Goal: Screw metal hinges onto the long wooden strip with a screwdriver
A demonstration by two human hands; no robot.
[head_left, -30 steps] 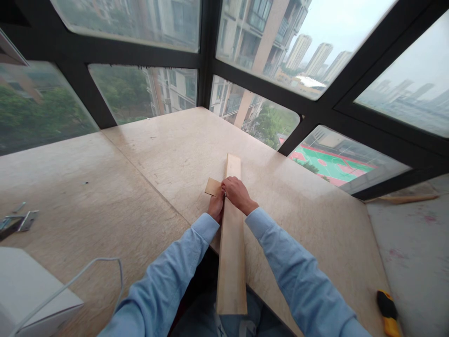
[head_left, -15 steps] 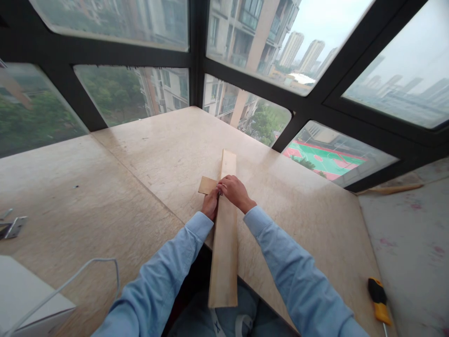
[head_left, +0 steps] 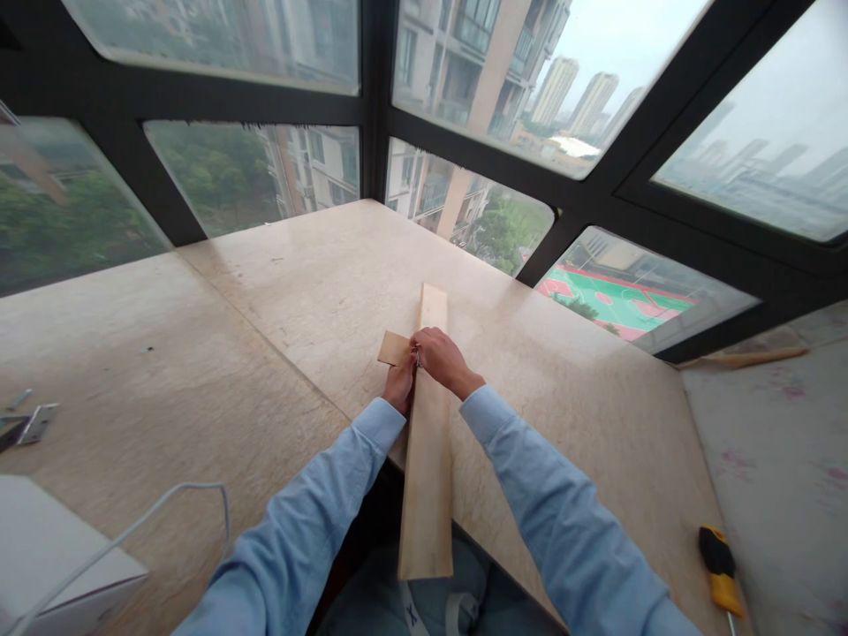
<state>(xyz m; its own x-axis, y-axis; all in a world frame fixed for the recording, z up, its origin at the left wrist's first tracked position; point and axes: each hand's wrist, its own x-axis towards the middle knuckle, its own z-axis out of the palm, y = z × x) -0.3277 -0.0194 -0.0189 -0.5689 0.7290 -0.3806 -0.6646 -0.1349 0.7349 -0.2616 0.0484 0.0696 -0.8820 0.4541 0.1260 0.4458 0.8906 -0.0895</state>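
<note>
A long pale wooden board [head_left: 426,495] lies across the table edge, its near end reaching out over my lap. At its left edge a small square-ended wooden piece [head_left: 392,347] sticks out to the left. My left hand [head_left: 398,382] is closed around this small piece, beside the long board. My right hand [head_left: 442,357] rests over the long board, its fingers pinched together against the fingertips of my left hand. A tiny shiny metal bit shows between the hands, but the fingers hide what it is.
The stone-patterned tabletop [head_left: 278,291] has a seam. At left are a metal hinge-like bracket [head_left: 38,424], a white box [head_left: 59,556] and a pale cable [head_left: 178,488]. A yellow-and-black screwdriver [head_left: 719,570] lies far right by the papered wall. Dark-framed windows [head_left: 374,106] border the back.
The view has shifted slightly, so everything sits a little differently in the picture. My right fingers have turned slightly at the joint; both hands stay at the same spot on the boards.
</note>
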